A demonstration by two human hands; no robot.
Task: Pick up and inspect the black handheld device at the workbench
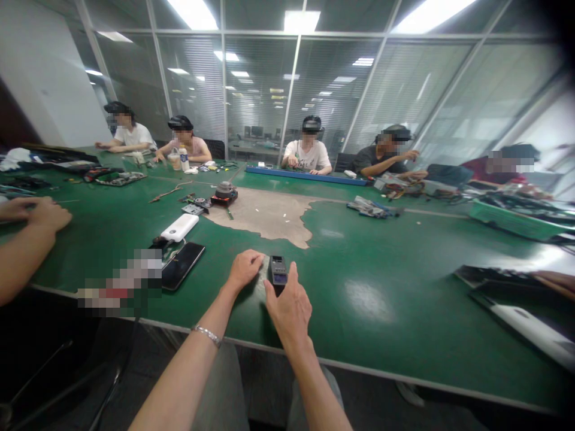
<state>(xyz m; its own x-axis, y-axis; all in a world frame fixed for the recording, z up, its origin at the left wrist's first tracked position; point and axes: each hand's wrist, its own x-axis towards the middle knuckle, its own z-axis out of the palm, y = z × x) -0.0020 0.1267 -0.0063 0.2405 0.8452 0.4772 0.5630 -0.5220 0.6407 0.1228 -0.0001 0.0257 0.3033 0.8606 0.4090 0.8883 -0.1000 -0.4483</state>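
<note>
A small dark box-shaped device [278,269] with openings and a bluish patch on its face is at the table's front, right before me. My right hand [291,305] grips it from the near side, thumb on its left and fingers along its right. Just left of the device, my left hand [246,267] is low over the green tabletop with its fingers curled and thumb and forefinger together. Whatever may be between those fingertips is too small to make out. A bracelet [206,336] circles my left wrist.
To the left lie a black phone [183,265] and a white power bank [179,228] with a cable. Beyond are a motor-like part [224,193] and gloves [369,207]. A green basket [521,221] stands at right. Several people sit around the table [404,269].
</note>
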